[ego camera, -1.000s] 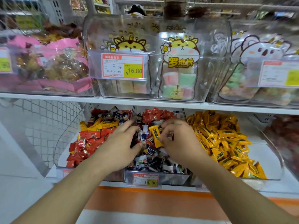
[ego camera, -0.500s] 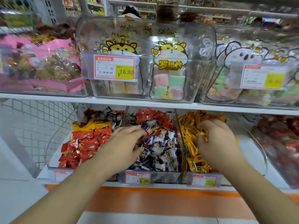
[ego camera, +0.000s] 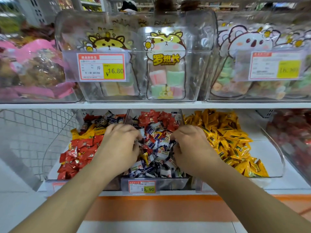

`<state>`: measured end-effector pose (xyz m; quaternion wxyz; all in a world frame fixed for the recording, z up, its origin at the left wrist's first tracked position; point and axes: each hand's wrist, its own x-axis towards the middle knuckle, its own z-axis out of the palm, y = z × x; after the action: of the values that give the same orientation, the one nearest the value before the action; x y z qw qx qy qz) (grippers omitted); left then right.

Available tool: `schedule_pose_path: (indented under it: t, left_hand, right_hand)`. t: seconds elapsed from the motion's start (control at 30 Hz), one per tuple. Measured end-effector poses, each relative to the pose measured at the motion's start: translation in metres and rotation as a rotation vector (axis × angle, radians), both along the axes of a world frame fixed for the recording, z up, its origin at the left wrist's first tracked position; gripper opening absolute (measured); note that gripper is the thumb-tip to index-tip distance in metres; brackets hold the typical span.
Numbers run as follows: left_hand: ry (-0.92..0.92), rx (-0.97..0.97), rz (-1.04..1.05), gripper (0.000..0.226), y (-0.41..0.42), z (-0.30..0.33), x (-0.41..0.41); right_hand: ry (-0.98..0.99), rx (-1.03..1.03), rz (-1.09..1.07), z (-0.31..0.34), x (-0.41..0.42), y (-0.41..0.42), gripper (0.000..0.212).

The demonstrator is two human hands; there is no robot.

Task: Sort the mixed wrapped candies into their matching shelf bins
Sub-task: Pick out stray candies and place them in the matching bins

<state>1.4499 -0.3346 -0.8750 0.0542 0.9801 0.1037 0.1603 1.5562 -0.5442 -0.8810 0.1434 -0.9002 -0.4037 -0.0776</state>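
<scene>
Half a second before, the right hand [ego camera: 193,147] had been over the yellow candies [ego camera: 227,140] in the right bin; it had since come back to the middle bin [ego camera: 154,183], while the left hand [ego camera: 121,145] had stayed at that bin's left side. Both hands lay knuckles-up on the heap of blue-and-white candies [ego camera: 156,148], fingers curled down into the wrappers; whether either one actually pinched a candy could not be told, since the fingertips were buried or blurred.

Red candies [ego camera: 158,117] sat piled at the back edge of the middle bin, behind the blue-and-white ones. The left bin [ego camera: 55,181] held mostly red wrappers [ego camera: 79,152] toward its front edge, with some yellow and dark ones mixed in at the back. A price tag [ego camera: 142,187] hung on the front wall of the middle bin.

On the shelf [ego camera: 151,105] above stood clear lidded tubs: one with cartoon stickers and a tag reading 16.80 [ego camera: 101,67], holding pastel marshmallow packs [ego camera: 165,79].
</scene>
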Motion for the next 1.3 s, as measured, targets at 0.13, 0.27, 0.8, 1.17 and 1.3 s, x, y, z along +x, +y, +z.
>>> schedule_pose_path:
  t: [0.13,0.27,0.8,1.17,1.3]
  left_hand:
    - [-0.004,-0.071,-0.06,0.023,-0.007,0.0,0.017]
    - [0.013,-0.215,-0.087,0.022,-0.016,-0.007,0.053]
    - [-0.048,-0.063,-0.108,0.002,-0.009,-0.027,0.086]
    - [-0.348,-1.039,0.097,0.006,-0.06,0.025,0.003]
    - [-0.338,-1.164,0.058,0.004,-0.074,0.03,-0.009]
  right_hand:
    - [-0.018,0.066,-0.031,0.003,0.008,-0.007,0.03]
    - [0.035,0.082,-0.016,0.001,0.014,-0.01,0.038]
    - [0.093,0.113,0.002,0.001,0.021,-0.016,0.034]
    - [0.237,0.214,0.026,0.021,-0.003,-0.014,0.053]
    - [0.273,0.317,0.109,0.025,-0.011,-0.016,0.014]
